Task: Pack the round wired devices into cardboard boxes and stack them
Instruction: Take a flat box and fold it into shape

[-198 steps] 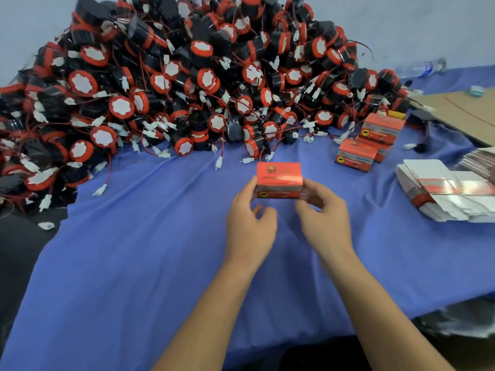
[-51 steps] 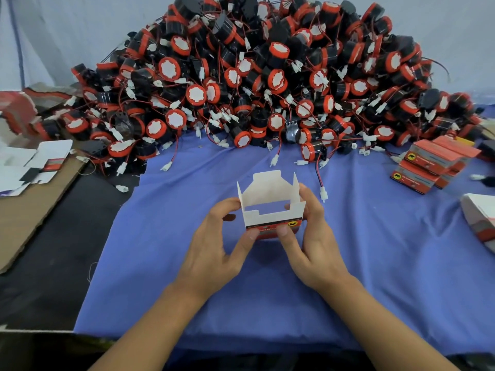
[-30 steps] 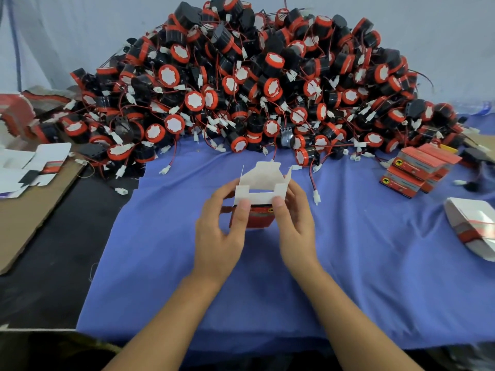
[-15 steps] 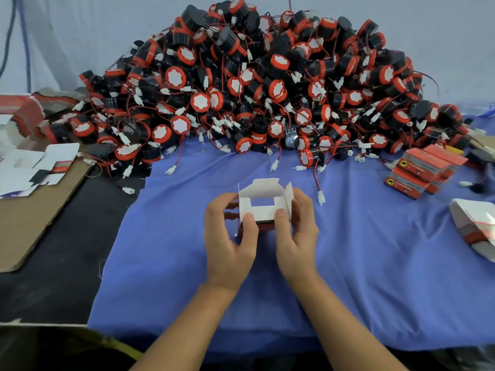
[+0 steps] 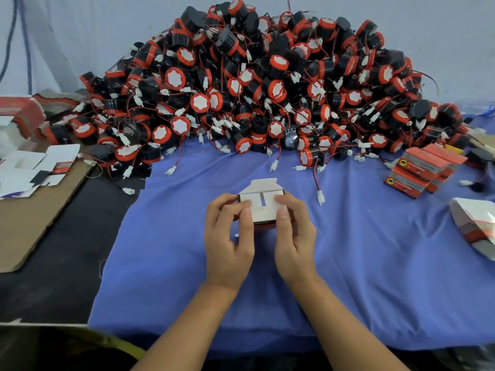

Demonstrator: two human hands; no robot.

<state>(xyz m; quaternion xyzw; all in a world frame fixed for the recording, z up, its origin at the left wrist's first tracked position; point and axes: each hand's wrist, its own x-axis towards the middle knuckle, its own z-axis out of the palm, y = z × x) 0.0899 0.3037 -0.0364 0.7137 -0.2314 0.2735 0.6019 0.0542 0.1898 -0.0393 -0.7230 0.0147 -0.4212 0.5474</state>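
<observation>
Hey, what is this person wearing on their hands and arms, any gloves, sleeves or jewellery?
Nothing shows. The left hand and right hand are bare, with no gloves, rings or watch. Both forearms are bare too; no sleeve reaches into view.

box side flaps now folded inward, pressed flat

We see only the white top flaps of the box — its sides sit behind the fingers of the left hand and right hand, and its inside is covered. Print on the packed boxes is too small to read. Flat cartons run off the right edge, the forearms off the bottom — much of the pile lies buried under itself.
</observation>
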